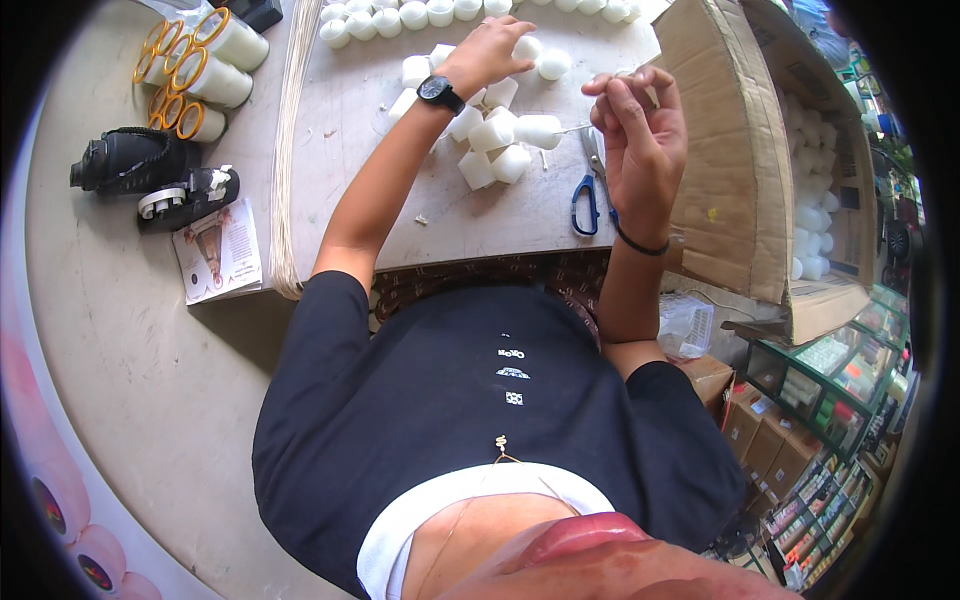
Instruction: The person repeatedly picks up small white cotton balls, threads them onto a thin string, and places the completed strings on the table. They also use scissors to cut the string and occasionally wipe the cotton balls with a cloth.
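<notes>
My left hand (488, 50), with a black watch on the wrist, reaches to the far part of the table. Its thumb and fingers are closed around a small white candle (528, 47). Another white candle (554, 64) stands just right of it. My right hand (638, 115) is raised near the box, its fingertips pinched together; what they hold, if anything, is too small to make out. Between my arms lies a loose heap of white candles (492, 132). One candle on its side (538, 131) has a thin wick pointing toward my right hand.
Blue-handled scissors (585, 205) lie below my right hand. Rows of white candles (412, 15) line the far edge. A bundle of long wicks (287, 150) hangs at left, near gold-rimmed white jars (222, 80). An open cardboard box (715, 150) with candles stands right.
</notes>
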Motion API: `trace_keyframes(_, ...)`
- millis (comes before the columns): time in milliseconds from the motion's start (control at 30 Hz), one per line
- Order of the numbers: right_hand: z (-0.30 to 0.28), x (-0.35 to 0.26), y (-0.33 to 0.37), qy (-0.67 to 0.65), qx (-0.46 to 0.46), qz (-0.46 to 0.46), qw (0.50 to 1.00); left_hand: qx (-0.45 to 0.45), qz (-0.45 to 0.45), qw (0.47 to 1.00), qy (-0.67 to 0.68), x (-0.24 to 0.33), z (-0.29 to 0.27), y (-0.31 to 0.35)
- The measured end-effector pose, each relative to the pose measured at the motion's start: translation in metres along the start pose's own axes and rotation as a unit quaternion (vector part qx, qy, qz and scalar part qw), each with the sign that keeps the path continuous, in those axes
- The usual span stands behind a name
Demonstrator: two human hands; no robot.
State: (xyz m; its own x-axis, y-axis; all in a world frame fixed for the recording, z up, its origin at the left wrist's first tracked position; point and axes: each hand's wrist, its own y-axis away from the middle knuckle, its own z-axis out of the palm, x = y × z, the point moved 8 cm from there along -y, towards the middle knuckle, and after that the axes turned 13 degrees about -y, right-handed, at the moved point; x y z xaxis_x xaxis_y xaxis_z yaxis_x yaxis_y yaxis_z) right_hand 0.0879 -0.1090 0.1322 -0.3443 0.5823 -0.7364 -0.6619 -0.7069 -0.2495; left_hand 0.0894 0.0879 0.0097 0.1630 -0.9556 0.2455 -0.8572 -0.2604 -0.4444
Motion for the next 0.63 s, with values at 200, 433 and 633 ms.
trace_keyframes(200, -0.013, -0.007, 0.011, 0.050, 0.042, -0.075, 0.995, -0.128, -0.058, 0.987, 0.074, -0.008, 0.015, -0.009)
trace_keyframes(433, -0.023, 0.004, 0.023, 0.111, 0.083, -0.039, 0.990, -0.036, -0.021, 0.999, -0.022, 0.021, 0.003, -0.005)
trace_keyframes(633, -0.027, 0.007, 0.030, 0.151, 0.090, -0.032, 0.984, -0.147, 0.051, 0.988, -0.021, 0.022, 0.038, -0.028)
